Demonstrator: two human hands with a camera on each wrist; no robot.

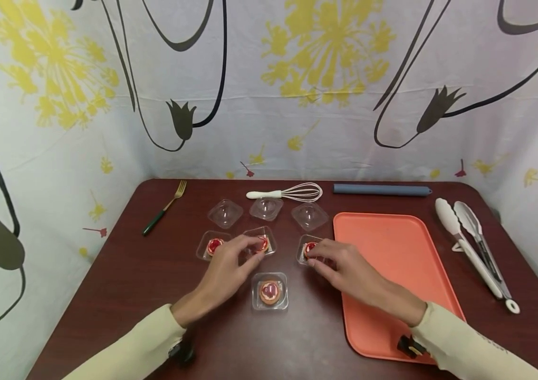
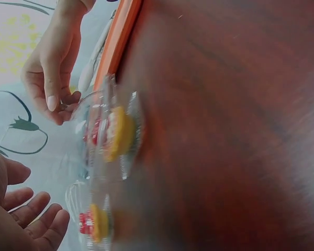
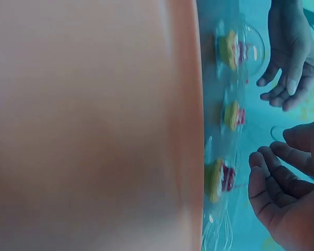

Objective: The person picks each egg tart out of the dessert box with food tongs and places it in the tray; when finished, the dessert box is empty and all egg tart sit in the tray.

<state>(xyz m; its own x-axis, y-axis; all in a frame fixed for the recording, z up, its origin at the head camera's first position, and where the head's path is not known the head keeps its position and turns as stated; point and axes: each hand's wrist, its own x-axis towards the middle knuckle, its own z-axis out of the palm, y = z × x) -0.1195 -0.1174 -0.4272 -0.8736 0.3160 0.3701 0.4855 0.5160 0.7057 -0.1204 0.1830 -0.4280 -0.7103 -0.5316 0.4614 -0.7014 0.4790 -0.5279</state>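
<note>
My left hand (image 1: 226, 266) hovers with loosely bent fingers above an uncovered clear plastic tray (image 1: 271, 238) that bears a red-topped tart (image 1: 262, 244). Another tart (image 1: 214, 246) in its own tray sits just left of that hand. On the right, my right hand (image 1: 349, 266) reaches over a third tart (image 1: 309, 249) in a clear tray. Both wrist views show relaxed, slightly curled fingers with nothing between them, the left hand (image 2: 26, 209) and the right hand (image 3: 293, 193) alike. Nearer me stands a tart (image 1: 269, 292) under a clear domed lid.
Three clear domed lids (image 1: 225, 213) lie in a row behind the trays. Behind them lie a whisk (image 1: 297, 193) and a blue-grey rod (image 1: 383, 190). A fork (image 1: 166, 207) is at left. An orange tray (image 1: 387, 232) and tongs (image 1: 470, 253) occupy the right.
</note>
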